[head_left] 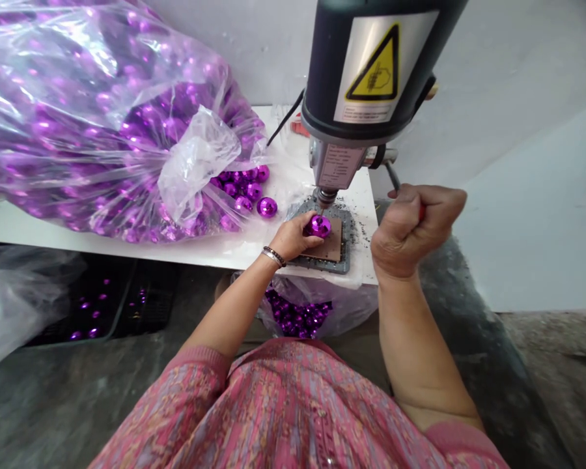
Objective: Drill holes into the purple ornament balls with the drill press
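A shiny purple ball (321,226) is gripped between the thumb and fingers of my left hand (295,238), over a brown board (333,242) on the drill press base (340,266). Right above the ball is the drill chuck (327,197) with a thin bit; whether the bit touches the ball I cannot tell. My right hand (404,228) is closed around the feed lever (392,176) at the right side of the drill press (371,71). A bit of red shows between its fingers.
On the white table (224,254), a large clear plastic bag (102,117) of purple balls fills the left, with loose balls (267,207) spilling from its mouth. Dark shavings lie around the base. Below the table edge hangs another bag of balls (297,312); black crates (146,306) stand lower left.
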Action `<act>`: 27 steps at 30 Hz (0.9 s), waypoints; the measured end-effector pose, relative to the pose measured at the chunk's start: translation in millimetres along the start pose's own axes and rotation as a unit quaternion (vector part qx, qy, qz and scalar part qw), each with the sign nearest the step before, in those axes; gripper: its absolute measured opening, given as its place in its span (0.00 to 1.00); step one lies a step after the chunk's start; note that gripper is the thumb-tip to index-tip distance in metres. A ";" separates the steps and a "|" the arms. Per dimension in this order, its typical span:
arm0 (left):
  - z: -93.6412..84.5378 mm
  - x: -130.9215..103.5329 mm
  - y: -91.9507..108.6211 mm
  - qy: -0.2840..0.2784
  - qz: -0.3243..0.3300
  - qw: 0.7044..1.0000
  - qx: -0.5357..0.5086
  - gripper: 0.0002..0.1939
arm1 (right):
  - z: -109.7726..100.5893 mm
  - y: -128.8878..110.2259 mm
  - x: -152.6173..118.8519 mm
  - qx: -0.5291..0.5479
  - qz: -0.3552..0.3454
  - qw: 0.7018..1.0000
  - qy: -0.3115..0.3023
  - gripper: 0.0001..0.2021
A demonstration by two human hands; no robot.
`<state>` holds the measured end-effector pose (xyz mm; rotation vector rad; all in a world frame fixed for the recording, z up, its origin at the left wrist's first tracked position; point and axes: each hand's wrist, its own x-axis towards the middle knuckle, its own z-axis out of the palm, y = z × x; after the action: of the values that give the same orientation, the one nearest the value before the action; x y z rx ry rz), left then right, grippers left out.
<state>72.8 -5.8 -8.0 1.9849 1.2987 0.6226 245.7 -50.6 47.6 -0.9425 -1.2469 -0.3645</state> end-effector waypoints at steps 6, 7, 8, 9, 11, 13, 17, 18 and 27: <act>0.1 0.2 2.0 0.006 -0.003 1.000 -0.022 0.32 | 2.7 5.1 -0.7 0.014 -0.017 1.000 0.009 0.12; 0.0 0.3 2.4 0.005 -0.002 1.000 -0.023 0.32 | 4.6 2.8 8.9 0.012 -0.013 1.000 0.017 0.14; -0.2 0.2 2.6 0.003 -0.001 1.000 -0.023 0.32 | 7.3 -0.1 21.5 0.010 -0.001 1.000 0.025 0.16; -0.6 -0.3 2.4 0.002 -0.001 1.000 -0.022 0.31 | 10.6 -3.6 36.1 0.009 0.007 0.999 0.033 0.17; -2.6 -3.1 0.3 -0.005 0.010 1.000 -0.026 0.31 | 17.7 -10.8 66.3 0.018 0.080 0.996 0.027 0.15; -7.3 -8.4 -4.3 -0.025 0.047 0.998 -0.036 0.32 | 23.2 -17.5 89.3 0.022 0.153 0.988 -0.005 0.13; -27.9 -18.0 -18.3 -0.046 0.123 0.990 -0.043 0.35 | 24.5 -26.9 100.2 0.034 0.200 0.979 -0.027 0.15; -35.0 -17.5 -21.8 -0.017 0.108 0.994 -0.031 0.31 | 23.4 -28.0 98.2 0.037 0.202 0.978 -0.029 0.16; -70.8 24.3 -47.2 0.058 -0.137 0.961 0.234 0.29 | 19.0 -23.9 87.2 0.054 0.189 0.980 -0.028 0.14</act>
<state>4.5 49.1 3.7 2.0932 1.8928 0.3170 245.0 -28.7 137.4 -1.0762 -1.0969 0.0283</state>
